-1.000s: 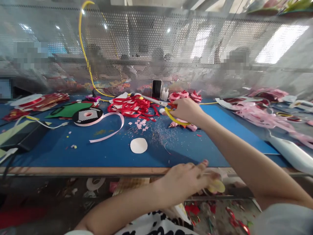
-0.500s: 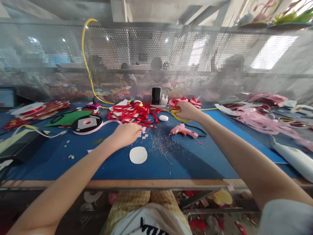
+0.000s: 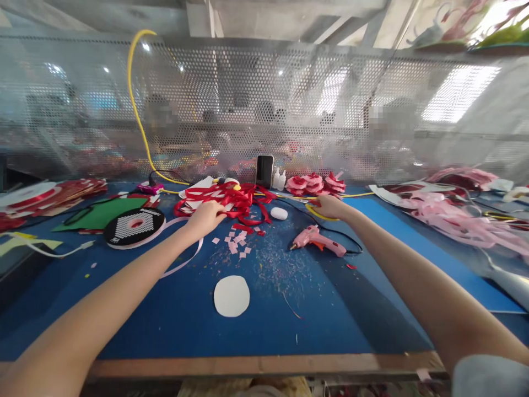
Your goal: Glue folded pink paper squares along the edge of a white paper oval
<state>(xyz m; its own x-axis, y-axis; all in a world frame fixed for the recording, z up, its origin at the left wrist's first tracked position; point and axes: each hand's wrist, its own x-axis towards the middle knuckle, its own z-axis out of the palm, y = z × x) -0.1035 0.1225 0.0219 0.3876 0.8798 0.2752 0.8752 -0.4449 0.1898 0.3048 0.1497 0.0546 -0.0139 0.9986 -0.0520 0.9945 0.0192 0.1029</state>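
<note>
My left hand (image 3: pixel 206 216) reaches to the near side of a pile of red ribbon (image 3: pixel 248 194). Its fingers are closed at the ribbon, with the tips partly hidden. Further right, my right hand (image 3: pixel 330 207) is closed at the yellow handles of a pair of scissors (image 3: pixel 321 215), which lie low over the table. Small pink scraps (image 3: pixel 237 242) are scattered below the ribbon pile. A white rounded disc (image 3: pixel 232 296) lies nearer to me. Between my arms rests a pink glue gun (image 3: pixel 317 240), its nozzle pointing left.
A black-faced spool (image 3: pixel 135 225) with pale pink ribbon lies left, beside a green sheet (image 3: pixel 101 214). A phone (image 3: pixel 264 170), small white bottles (image 3: pixel 279 180) and red-pink flowers (image 3: pixel 309 183) stand at the back. Pink ribbons (image 3: pixel 450 208) heap on the right near a blue board (image 3: pixel 413 248).
My left hand has moved from the pink scraps back and left to the red ribbon. My right hand stays at the scissors. The camera has tilted up, so the table sits lower in view.
</note>
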